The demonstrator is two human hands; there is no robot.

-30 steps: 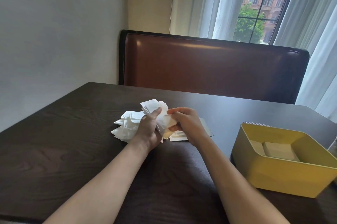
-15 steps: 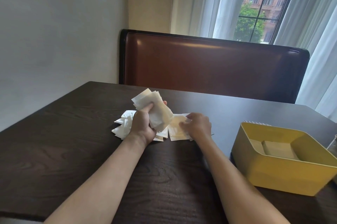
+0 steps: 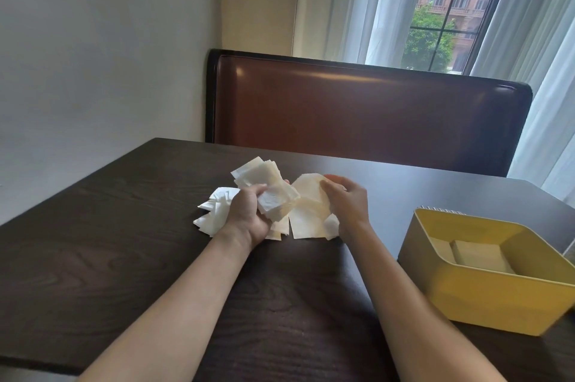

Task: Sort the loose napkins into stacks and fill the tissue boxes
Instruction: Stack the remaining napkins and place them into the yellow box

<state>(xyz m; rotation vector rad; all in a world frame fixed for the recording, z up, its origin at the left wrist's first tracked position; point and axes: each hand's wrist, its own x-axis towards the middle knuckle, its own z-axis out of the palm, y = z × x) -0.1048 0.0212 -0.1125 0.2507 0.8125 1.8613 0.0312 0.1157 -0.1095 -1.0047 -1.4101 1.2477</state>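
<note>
My left hand grips a fanned bunch of white napkins above the dark table. Just right of it my right hand pinches a single cream napkin, lifted off the table beside the bunch. More loose napkins lie in a pile on the table under and left of my left hand, and a few cream ones lie between my wrists. The yellow tissue box stands open at the right with a folded brown stack in its bottom.
A brown leather bench back runs along the far side of the table. A window with white curtains is behind it. A striped edge shows just behind the yellow box.
My right hand went down to the napkins on the table and has come back up holding one cream napkin near the bunch. My left hand keeps its bunch raised.
</note>
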